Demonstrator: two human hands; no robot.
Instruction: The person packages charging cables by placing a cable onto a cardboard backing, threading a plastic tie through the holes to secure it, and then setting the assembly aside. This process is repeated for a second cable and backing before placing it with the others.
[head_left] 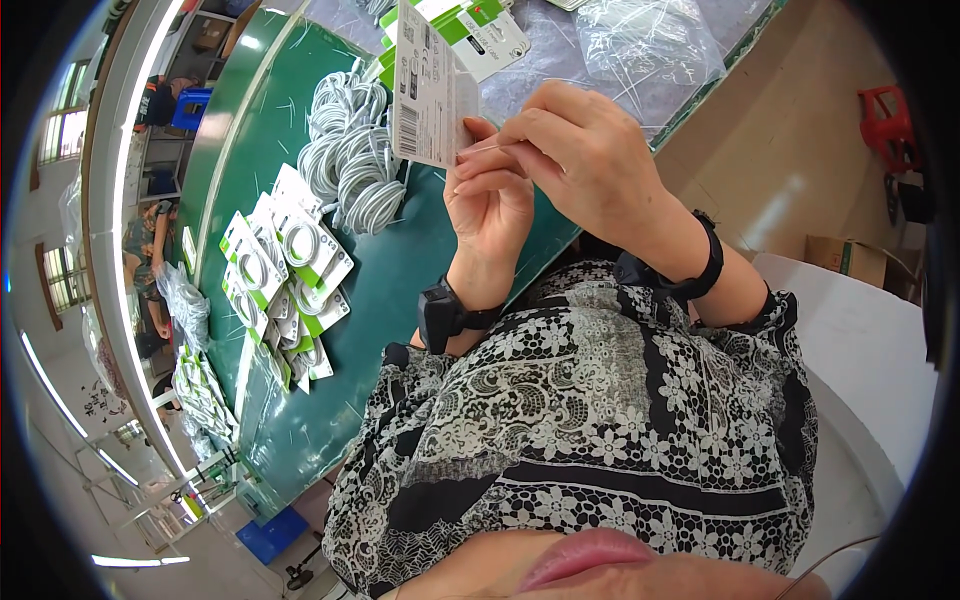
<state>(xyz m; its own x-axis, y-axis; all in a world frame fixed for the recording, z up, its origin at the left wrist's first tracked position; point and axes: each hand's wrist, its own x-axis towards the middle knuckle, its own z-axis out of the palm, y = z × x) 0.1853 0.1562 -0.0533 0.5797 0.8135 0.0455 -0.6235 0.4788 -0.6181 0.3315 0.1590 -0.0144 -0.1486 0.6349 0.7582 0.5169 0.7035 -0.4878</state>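
A white cardboard package card (422,95) with a printed back stands tilted over the table, its lower edge at my fingertips. My left hand (488,215) is closed on that card, palm turned up. From the right, my right hand (590,150) meets it in a pinch beside the card's edge. A thin pale strand seems to run between the fingertips, too fine to make out surely. Behind the card lie more green-and-white cards (490,40). A heap of coiled white cables (350,150) is just left of my hands.
Nearer on the green table (370,290) is a pile of carded cables (285,270). A clear plastic bag (650,40) with thin white strips lies at the far right. Across a divider are more bagged packs (200,390). A red stool (885,125) stands on the floor at right.
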